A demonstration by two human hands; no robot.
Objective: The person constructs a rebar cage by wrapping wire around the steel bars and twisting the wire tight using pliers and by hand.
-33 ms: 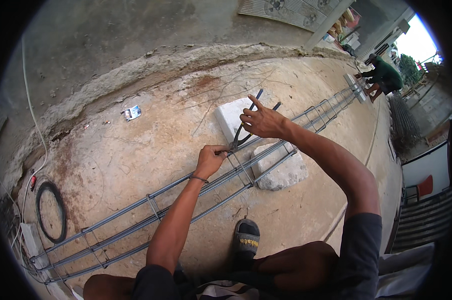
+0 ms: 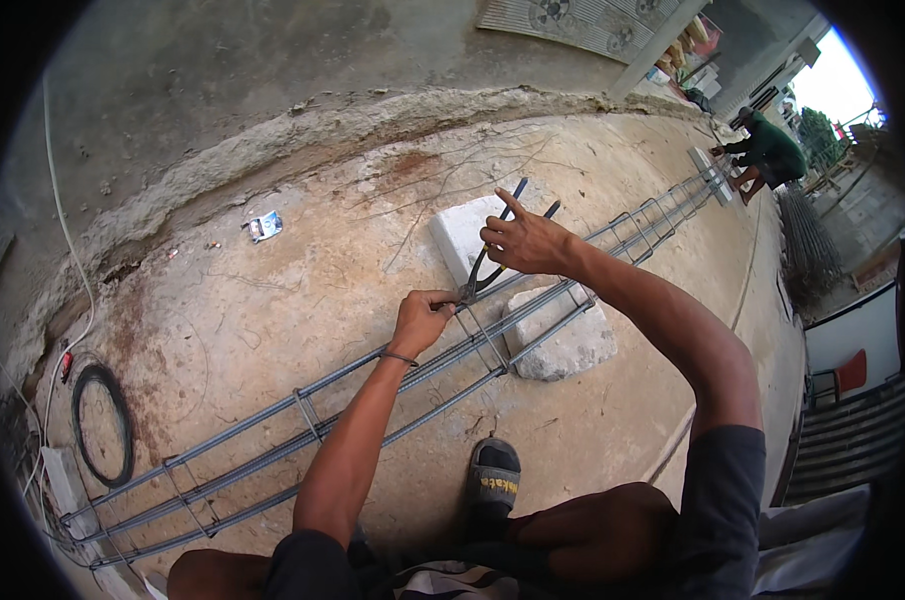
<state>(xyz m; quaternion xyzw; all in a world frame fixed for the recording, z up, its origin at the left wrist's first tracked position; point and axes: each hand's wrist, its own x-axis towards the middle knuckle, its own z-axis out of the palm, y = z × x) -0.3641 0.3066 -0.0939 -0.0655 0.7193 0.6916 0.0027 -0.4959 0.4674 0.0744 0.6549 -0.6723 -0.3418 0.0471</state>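
My right hand [image 2: 523,240] grips long-handled pincers [image 2: 481,262], index finger raised beside one handle. Their jaws meet the top bar of a long steel rebar cage [image 2: 316,382], which slants across the view with square stirrups along it. Against that bar, right by the jaws, my left hand [image 2: 422,322] is closed, thumb and fingers pinched on something too small to make out. Two rough pale blocks lie about the cage: one [image 2: 463,225] behind the pincers, one [image 2: 568,343] beneath the bars.
A co-worker [image 2: 768,150] bends over the cage's far end. A wire coil [image 2: 80,425], cables [image 2: 63,215] and a small packet [image 2: 264,227] lie at left. A cracked concrete ledge [image 2: 223,170] runs along the back. A red chair [image 2: 851,368] and bundled bars [image 2: 805,255] are at right.
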